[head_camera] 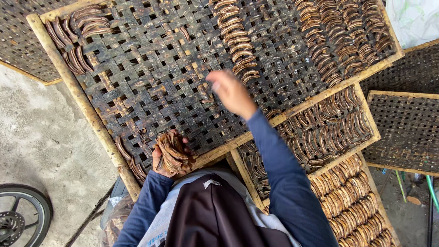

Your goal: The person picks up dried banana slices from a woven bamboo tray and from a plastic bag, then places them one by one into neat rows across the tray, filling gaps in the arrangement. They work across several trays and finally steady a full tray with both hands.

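Currently left hand clamps a bundle of brown curved dried strips; right hand, blurred, grip unclear, hovers over dark woven bamboo tray.

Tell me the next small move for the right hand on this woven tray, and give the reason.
Probably lower the right hand to the woven tray below the middle row of curved brown strips: that row stops there, and the left hand holds a bundle of strips.

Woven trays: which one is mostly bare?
The top woven tray, under the right hand. It carries only scattered rows of dried curved strips with wide open mesh, whereas the lower trays beneath it are packed full.
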Demonstrator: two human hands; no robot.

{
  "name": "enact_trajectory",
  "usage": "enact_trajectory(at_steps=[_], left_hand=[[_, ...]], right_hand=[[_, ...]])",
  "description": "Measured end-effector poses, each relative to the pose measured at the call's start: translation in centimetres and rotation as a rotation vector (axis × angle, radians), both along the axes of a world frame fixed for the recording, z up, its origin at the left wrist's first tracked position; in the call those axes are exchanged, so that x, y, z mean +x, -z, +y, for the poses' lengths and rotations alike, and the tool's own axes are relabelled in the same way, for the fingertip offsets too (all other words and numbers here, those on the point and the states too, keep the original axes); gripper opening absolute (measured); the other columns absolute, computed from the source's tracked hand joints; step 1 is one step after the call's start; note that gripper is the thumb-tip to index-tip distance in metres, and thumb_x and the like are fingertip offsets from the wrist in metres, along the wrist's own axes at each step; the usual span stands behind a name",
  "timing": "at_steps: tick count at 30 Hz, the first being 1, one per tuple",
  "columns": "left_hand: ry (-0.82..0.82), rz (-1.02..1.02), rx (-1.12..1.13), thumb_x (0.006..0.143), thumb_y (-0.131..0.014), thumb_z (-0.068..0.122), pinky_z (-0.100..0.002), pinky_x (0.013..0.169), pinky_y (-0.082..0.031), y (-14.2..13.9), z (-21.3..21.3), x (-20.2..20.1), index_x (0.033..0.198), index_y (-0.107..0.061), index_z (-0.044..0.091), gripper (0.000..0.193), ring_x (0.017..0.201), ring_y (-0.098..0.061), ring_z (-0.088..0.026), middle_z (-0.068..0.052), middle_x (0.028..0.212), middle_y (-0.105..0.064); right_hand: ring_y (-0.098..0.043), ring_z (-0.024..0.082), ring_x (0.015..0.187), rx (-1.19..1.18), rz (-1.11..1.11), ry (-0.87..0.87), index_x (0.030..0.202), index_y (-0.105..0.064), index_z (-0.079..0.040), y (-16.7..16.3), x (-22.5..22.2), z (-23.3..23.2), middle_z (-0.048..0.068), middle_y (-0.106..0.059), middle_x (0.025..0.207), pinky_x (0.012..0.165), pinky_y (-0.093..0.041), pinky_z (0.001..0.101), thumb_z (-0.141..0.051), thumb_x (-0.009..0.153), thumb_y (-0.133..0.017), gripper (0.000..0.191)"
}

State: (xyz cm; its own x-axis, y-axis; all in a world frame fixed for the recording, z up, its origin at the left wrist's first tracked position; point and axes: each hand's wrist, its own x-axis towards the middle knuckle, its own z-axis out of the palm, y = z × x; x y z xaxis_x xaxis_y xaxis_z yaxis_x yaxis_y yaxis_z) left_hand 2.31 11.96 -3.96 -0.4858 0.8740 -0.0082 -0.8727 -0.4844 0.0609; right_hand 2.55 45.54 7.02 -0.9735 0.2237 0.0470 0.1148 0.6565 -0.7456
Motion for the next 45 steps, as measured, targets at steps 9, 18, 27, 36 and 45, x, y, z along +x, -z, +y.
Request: enact_trajectory(at_steps=[9, 18, 27, 36, 45], left_hand=[[-0.050, -0.017, -0.157, 0.088, -0.083, 0.047, -0.051, 0.099, -0.057, -0.1, -0.4, -0.6, 0.149, -0.051, 0.012, 0.077, 0.113, -0.066, -0.034, -0.019, 0.137, -0.061], [-0.080, 0.028, -0.261, 0.087, -0.084, 0.047, -0.053, 0.098, -0.057, 0.6, -0.8, -0.5, 0.149, -0.050, 0.011, 0.080, 0.117, -0.066, -0.037, -0.020, 0.138, -0.061], [-0.046, 0.053, -0.341, 0.087, -0.082, 0.046, -0.050, 0.101, -0.056, 0.8, -0.2, 0.1, 0.151, -0.048, 0.010, 0.082, 0.119, -0.066, -0.034, -0.019, 0.139, -0.061], [-0.039, 0.038, -0.402, 0.087, -0.080, 0.045, -0.049, 0.104, -0.054, 1.2, -0.6, 0.2, 0.151, -0.048, 0.007, 0.081, 0.123, -0.064, -0.031, -0.019, 0.141, -0.061], [-0.065, 0.014, -0.346, 0.091, -0.078, 0.041, -0.049, 0.104, -0.053, 1.7, -0.9, 0.2, 0.154, -0.045, 0.011, 0.077, 0.125, -0.063, -0.031, -0.019, 0.143, -0.060]], right_hand=[[-0.049, 0.032, 0.124, 0.687, -0.227, 0.065, 0.145, -0.059, -0.014, 7.8, -1.2, 12.1, 0.011, -0.059, 0.127, 0.104, -0.036, 0.0487, 0.009, 0.089, -0.054, 0.061], [-0.051, 0.033, 0.124, 0.789, -0.118, -0.011, 0.107, -0.064, -0.012, 5.9, 2.1, 12.3, 0.013, -0.060, 0.123, 0.107, -0.034, 0.0535, -0.009, 0.084, -0.073, 0.025], [-0.050, 0.031, 0.134, 0.505, -0.430, 0.026, 0.132, -0.055, -0.013, 5.7, -0.7, 13.7, 0.012, -0.056, 0.137, 0.121, -0.032, 0.0535, -0.006, 0.096, -0.068, 0.039], [-0.031, 0.038, 0.144, 0.408, -0.500, 0.036, 0.149, -0.045, -0.013, 5.1, -6.1, 15.2, 0.016, -0.039, 0.150, 0.118, -0.022, 0.0571, -0.032, 0.074, -0.078, 0.084], [-0.049, 0.035, 0.130, 0.722, -0.237, -0.109, 0.113, -0.057, -0.007, 4.0, -4.5, 14.6, 0.018, -0.054, 0.131, 0.112, -0.032, 0.0553, -0.057, 0.075, -0.086, 0.070]])
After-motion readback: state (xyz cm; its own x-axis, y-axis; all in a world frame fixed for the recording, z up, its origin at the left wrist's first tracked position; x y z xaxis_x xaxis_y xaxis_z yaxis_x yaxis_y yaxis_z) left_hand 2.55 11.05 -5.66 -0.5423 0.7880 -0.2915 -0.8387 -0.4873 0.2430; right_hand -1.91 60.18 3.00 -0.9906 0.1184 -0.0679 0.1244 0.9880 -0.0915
